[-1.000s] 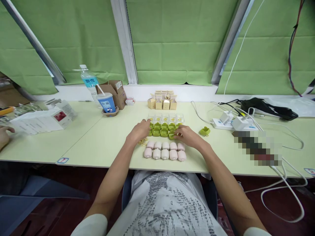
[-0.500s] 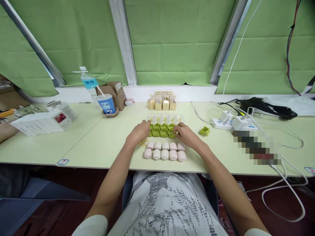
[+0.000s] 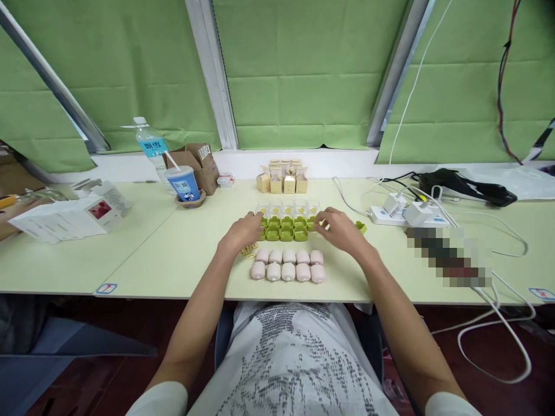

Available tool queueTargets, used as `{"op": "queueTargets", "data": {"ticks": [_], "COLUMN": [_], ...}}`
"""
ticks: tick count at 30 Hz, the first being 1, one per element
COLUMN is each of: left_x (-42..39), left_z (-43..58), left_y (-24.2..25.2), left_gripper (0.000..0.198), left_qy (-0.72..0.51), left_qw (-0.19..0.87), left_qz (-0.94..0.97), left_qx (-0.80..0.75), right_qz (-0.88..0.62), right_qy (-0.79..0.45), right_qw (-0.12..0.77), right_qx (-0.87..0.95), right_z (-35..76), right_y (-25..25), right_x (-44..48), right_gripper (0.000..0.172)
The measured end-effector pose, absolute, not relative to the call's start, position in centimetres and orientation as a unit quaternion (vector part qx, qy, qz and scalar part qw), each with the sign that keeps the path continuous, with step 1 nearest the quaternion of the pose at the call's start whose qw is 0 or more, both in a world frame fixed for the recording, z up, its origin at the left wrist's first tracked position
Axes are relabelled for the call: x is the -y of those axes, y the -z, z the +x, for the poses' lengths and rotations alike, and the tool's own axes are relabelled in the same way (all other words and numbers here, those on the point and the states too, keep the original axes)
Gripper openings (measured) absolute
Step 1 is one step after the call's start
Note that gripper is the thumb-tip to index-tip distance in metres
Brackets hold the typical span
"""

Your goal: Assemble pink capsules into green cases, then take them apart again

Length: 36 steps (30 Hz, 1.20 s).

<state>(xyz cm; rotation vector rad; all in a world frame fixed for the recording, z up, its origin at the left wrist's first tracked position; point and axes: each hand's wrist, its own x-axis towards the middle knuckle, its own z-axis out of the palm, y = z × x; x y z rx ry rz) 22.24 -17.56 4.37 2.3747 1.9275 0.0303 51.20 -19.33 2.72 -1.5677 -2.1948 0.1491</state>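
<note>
Two rows of small green cups (image 3: 287, 233) stand on the pale green table. At their left end, my left hand (image 3: 245, 232) rests with bent fingers against the end cups. My right hand (image 3: 336, 226) is at the right end, fingers curled beside the last cup of the back row; whether it grips that cup is hidden. Nearer to me lie two rows of pink and whitish rounded pieces (image 3: 288, 271). Clear containers with yellow marks (image 3: 288, 208) form a row behind the cups. Small yellow pieces (image 3: 248, 250) lie below my left hand.
Small cardboard boxes (image 3: 289, 184) stand at the back. A blue cup (image 3: 184, 185), a bottle (image 3: 150, 140) and a brown carton (image 3: 208, 173) are at the left. A loose green piece (image 3: 361, 227), a power strip (image 3: 379, 215) and cables lie right. A person's hand (image 3: 17, 216) shows far left.
My right hand has moved a little right and up, off the front row's right end. The loose green piece is now partly behind it. The view has shifted slightly.
</note>
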Motion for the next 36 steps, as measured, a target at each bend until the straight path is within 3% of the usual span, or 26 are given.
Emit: {"op": "queueTargets", "data": {"ticks": [4,7,10,12,16,19,21,28,33,36], "left_x": [17.8,17.6,17.2,17.1,18.0,19.4,20.2,20.3,20.2,20.2], "left_z": [22.3,22.4,22.5,22.9,24.7,26.6,27.5,27.7,27.8,27.9], "left_y": [-4.4,-4.5,-4.5,-4.5,-4.4,-4.3,-4.3,-4.6,-4.9,-4.9], "left_gripper": [0.045,0.048,0.042,0.034,0.031,0.064,0.074,0.059,0.056,0.054], "left_qy": [-0.032,-0.084,-0.203,-0.289,-0.4,-0.426,-0.435,-0.548,-0.586,-0.595], "left_qw": [0.024,-0.002,0.007,0.045,0.161,0.25,0.262,0.262,0.333,0.365], "left_qz": [0.768,0.767,0.776,0.787,0.822,0.833,0.834,0.758,0.715,0.699], "left_qx": [-0.639,-0.637,-0.597,-0.542,-0.372,-0.25,-0.215,-0.239,-0.187,-0.155], "right_qz": [-0.697,-0.756,-0.765,-0.748,-0.588,-0.473,-0.42,-0.316,-0.286,-0.284], "right_qy": [0.054,0.007,-0.015,0.008,0.012,-0.101,-0.158,-0.26,-0.2,-0.157], "right_qw": [0.157,0.095,0.087,0.133,0.369,0.421,0.46,0.567,0.628,0.644], "right_qx": [0.698,0.647,0.638,0.65,0.72,0.767,0.766,0.715,0.695,0.693], "right_z": [55.0,57.0,57.7,57.5,55.6,53.0,51.1,48.7,48.6,48.4], "right_y": [-3.1,-2.6,-2.4,-2.8,-4.4,-5.2,-5.4,-5.6,-5.9,-5.7], "right_x": [18.9,18.2,18.0,18.3,20.4,22.4,23.3,23.4,23.8,23.9], "right_gripper": [0.027,0.034,0.025,0.03,0.043,0.05,0.059,0.047,0.014,0.004]}}
